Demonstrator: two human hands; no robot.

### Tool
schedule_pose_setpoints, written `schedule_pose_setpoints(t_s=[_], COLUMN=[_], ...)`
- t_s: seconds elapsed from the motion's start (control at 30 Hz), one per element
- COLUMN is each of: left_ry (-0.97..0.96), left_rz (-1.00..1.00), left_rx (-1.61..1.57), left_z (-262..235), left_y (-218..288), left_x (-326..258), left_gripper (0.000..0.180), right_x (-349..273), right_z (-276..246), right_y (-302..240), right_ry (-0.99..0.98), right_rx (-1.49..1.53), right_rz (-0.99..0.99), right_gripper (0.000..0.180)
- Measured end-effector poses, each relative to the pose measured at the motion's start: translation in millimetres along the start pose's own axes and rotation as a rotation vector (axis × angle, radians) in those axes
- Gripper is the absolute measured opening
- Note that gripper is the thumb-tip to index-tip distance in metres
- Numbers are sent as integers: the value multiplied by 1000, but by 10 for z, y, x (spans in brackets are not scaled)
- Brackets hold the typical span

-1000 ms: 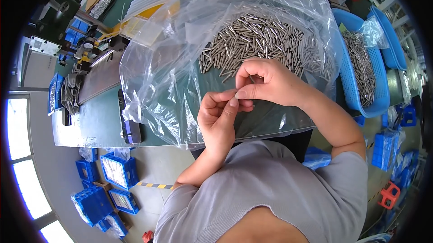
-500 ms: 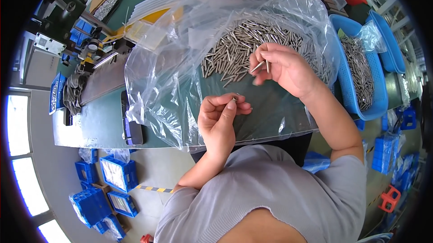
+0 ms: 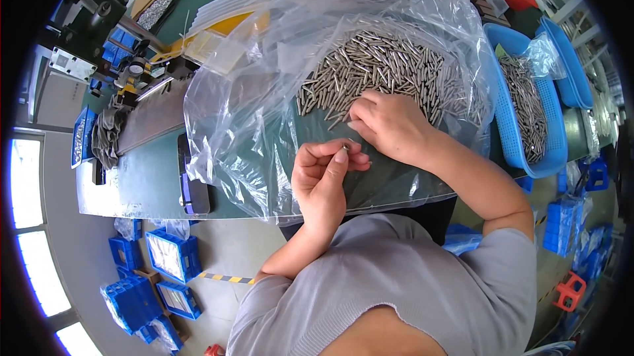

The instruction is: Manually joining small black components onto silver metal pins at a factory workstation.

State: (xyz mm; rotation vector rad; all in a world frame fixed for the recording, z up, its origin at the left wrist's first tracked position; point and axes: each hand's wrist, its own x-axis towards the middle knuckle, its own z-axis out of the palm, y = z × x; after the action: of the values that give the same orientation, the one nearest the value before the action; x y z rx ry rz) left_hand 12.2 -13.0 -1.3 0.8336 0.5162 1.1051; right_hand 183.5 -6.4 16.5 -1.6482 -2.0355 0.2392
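Note:
Between the thumb and fingers of my left hand (image 3: pixel 323 174) a small metal pin (image 3: pixel 345 147) is pinched, seen nearly end-on. My right hand (image 3: pixel 393 128) is at the near edge of a heap of metal pins (image 3: pixel 370 65), back of the hand up and fingers curled. Its fingertips are partly hidden, so what they hold cannot be made out. The heap lies on a large clear plastic bag (image 3: pixel 247 135) spread over the green table (image 3: pixel 148 187). The two hands are close together, the right one slightly farther from me.
At the right stands a blue basket (image 3: pixel 558 138) with more pins, another blue basket (image 3: pixel 568 59) beside it. A dark machine (image 3: pixel 99 12) occupies the far left. A dark narrow case (image 3: pixel 193 184) lies by the left front edge. Blue crates (image 3: pixel 135 300) stand on the floor.
My right hand has come down and left from above the heap's near side, and its fingers have curled under. Two pins seen in it before are now out of sight. The left hand has barely moved.

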Motion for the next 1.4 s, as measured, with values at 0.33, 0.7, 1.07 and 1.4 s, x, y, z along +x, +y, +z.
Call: schedule_pose_setpoints(t_s=[0.33, 0.7, 1.07, 1.4], left_ry=[30, 24, 39, 20], left_rz=[-31, 3, -8, -10], left_rx=[45, 39, -16, -19], left_z=[34, 8, 13, 9], left_y=[27, -2, 11, 9], left_x=[11, 17, 11, 12], left_gripper=[8, 8, 8, 8], right_x=[-8, -22, 19, 57], right_z=[-318, -131, -369, -169], right_y=[-98, -94, 200, 166], right_ry=[-258, -280, -108, 111], right_rx=[1239, 1100, 1773, 414], right_rz=[365, 256, 469, 203], right_gripper=[11, 7, 14, 9])
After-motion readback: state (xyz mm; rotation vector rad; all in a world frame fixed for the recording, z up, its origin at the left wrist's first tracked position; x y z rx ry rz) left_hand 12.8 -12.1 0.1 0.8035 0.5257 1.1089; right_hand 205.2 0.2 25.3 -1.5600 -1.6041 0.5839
